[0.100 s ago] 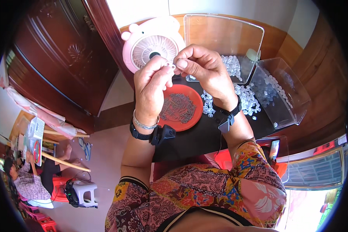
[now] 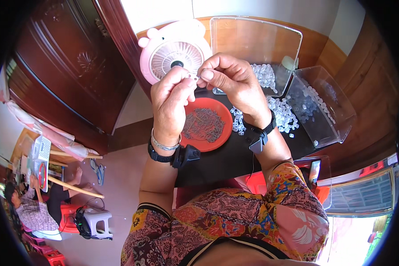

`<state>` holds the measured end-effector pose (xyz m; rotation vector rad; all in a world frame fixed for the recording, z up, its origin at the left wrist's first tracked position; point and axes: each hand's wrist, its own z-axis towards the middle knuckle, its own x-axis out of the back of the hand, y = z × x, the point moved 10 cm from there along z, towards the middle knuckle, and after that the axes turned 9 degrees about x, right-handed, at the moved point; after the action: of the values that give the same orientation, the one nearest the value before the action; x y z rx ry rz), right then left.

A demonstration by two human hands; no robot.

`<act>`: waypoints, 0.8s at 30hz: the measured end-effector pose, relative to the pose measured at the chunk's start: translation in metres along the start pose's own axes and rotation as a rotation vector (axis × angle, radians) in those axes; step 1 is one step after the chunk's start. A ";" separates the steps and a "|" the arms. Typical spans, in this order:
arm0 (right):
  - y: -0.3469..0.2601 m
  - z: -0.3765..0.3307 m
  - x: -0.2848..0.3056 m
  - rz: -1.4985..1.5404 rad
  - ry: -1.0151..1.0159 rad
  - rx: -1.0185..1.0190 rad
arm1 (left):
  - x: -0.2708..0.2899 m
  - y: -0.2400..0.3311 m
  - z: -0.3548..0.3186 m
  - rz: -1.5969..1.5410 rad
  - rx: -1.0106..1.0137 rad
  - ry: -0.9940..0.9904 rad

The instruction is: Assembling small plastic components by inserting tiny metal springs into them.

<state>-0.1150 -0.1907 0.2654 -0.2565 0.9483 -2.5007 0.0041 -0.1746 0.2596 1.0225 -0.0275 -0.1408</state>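
Held up over the dark table, my left hand (image 2: 169, 99) is closed, pinching a small clear plastic piece with holes (image 2: 193, 77) between thumb and forefinger. Close against it, my right hand (image 2: 237, 86) has thumb and forefinger pressed together; whatever they hold is too small to make out. Below the hands lies a round red plate (image 2: 228, 119) bearing a heap of small grey metal pins or screws (image 2: 206, 125). Many similar clear plastic pieces (image 2: 284, 116) are spread on the table to the right, partly behind my right wrist.
A pink fan (image 2: 178, 53) stands beyond my hands. Next to it are an upright clear lid (image 2: 257, 37) with clear pieces at its base and a clear bin (image 2: 328, 106). Far left, another person (image 2: 35, 206) sits near stools (image 2: 97, 219).
Both hands have shifted very slightly to the left, the left one a little more. Their pinching grips look the same.
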 end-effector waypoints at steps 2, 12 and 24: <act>0.002 0.000 0.000 0.003 0.014 -0.009 | 0.001 0.002 -0.002 -0.001 -0.014 -0.009; 0.008 -0.003 -0.002 0.051 0.017 -0.032 | -0.003 0.000 -0.003 0.122 0.006 -0.020; 0.004 -0.003 0.003 0.013 0.025 0.014 | -0.006 0.001 -0.003 0.166 0.011 -0.010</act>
<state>-0.1171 -0.1926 0.2609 -0.2139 0.9389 -2.5034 -0.0013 -0.1711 0.2588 1.0260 -0.1222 0.0055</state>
